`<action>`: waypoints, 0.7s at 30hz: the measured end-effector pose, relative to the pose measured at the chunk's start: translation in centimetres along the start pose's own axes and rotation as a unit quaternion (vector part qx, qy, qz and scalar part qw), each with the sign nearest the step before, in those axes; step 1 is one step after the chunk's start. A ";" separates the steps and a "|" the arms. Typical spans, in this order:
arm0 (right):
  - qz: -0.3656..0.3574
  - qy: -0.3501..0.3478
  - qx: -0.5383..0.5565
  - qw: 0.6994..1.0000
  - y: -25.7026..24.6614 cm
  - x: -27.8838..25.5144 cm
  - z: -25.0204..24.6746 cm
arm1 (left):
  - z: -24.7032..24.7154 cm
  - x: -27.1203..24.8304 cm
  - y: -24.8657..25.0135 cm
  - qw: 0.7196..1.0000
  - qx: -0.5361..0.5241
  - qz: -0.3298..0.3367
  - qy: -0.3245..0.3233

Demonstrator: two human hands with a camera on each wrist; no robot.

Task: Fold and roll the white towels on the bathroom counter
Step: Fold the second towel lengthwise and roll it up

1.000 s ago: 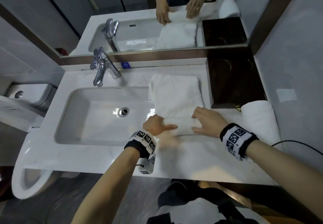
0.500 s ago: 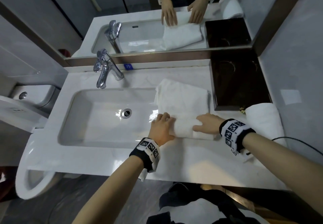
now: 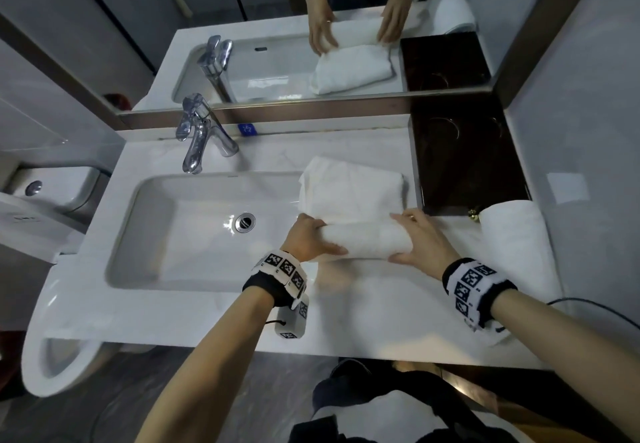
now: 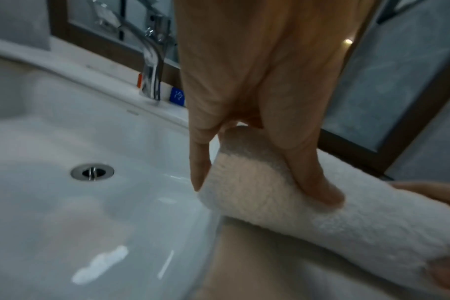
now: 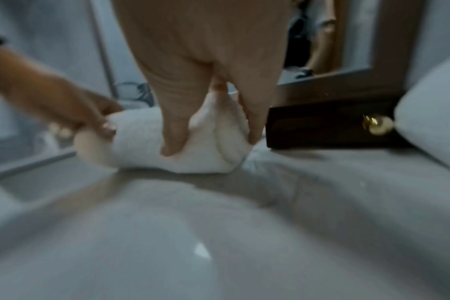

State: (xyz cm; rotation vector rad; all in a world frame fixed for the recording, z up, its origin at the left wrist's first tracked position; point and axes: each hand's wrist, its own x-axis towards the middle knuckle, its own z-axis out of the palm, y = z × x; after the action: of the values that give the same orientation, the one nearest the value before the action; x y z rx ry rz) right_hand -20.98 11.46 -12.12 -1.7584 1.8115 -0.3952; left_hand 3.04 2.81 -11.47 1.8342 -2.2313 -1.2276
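Note:
A white towel point(image 3: 349, 193) lies folded on the marble counter point(image 3: 363, 307), just right of the sink basin. Its near end is rolled into a thick roll point(image 3: 367, 240) point(image 4: 283, 205) point(image 5: 152, 142). My left hand point(image 3: 308, 238) point(image 4: 244, 154) grips the roll's left end, thumb along its front and fingers over its top. My right hand point(image 3: 419, 238) point(image 5: 208, 125) grips the right end the same way. The far part of the towel still lies flat, reaching toward the mirror.
A second rolled white towel point(image 3: 512, 242) point(image 5: 434, 125) lies at the right by the wall. A dark wooden tray point(image 3: 464, 162) point(image 5: 321, 125) with a brass knob stands behind it. The sink point(image 3: 194, 231) and chrome tap point(image 3: 201, 145) are to the left. A mirror point(image 3: 311, 27) runs along the back.
Both hands have rolled the towel's near end away from me, toward the mirror; the roll has grown thicker and the flat part shorter.

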 end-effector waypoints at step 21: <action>0.212 0.177 0.299 0.914 0.2 -1.4 -0.1 | 2.5 -2.0 -0.7 0.955 -0.281 -0.046 0.082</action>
State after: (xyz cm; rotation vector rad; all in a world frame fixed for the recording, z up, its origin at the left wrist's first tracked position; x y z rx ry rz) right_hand -21.26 12.88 -11.89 -0.8860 1.9649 -1.0091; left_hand 3.12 5.86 -12.65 1.7345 -1.5107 -1.4651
